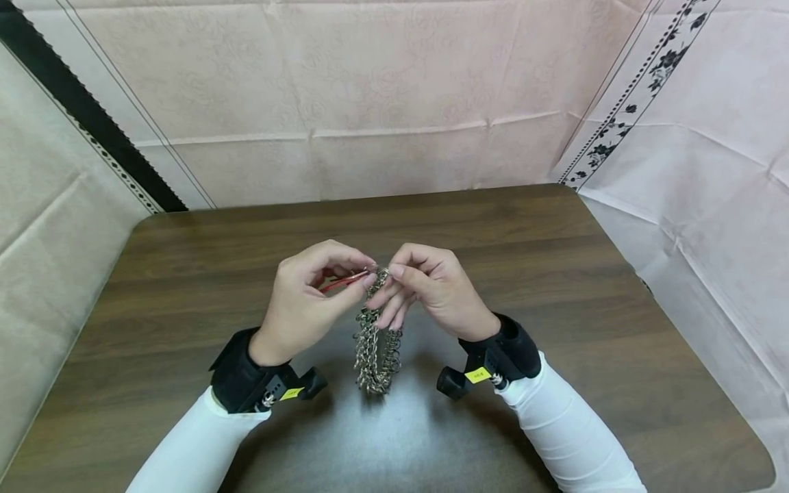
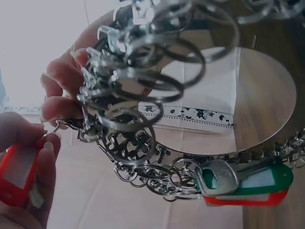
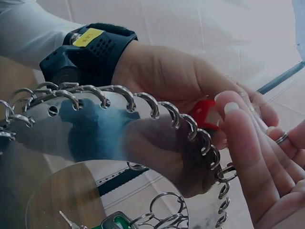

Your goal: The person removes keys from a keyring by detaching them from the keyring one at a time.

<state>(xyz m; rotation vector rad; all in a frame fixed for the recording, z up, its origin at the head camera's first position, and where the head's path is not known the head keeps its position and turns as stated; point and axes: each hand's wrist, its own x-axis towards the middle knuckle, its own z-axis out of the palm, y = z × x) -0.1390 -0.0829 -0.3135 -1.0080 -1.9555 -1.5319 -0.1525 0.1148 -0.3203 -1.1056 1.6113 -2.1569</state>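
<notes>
A flat, ring-shaped metal key holder (image 1: 377,352) hangs on edge between the hands, its rim strung with many small metal rings and clips. My left hand (image 1: 308,291) holds a red key tag (image 2: 19,169), its thumb and fingertips close to the holder's upper rim. On the other side, my right hand (image 1: 434,284) pinches a small metal ring (image 3: 282,137) at the rim. Its other fingers lie against the holder. Lower on the holder hang a green key tag (image 2: 267,180) and another red tag (image 2: 252,199) with keys. Whether the held tag is joined to the holder, I cannot tell.
Below the hands lies a brown wood-grain table (image 1: 203,301) with rounded corners. Pale patterned cloth (image 1: 370,89) hangs behind it and along both sides. Each wrist wears a black band (image 1: 246,373) with a small camera.
</notes>
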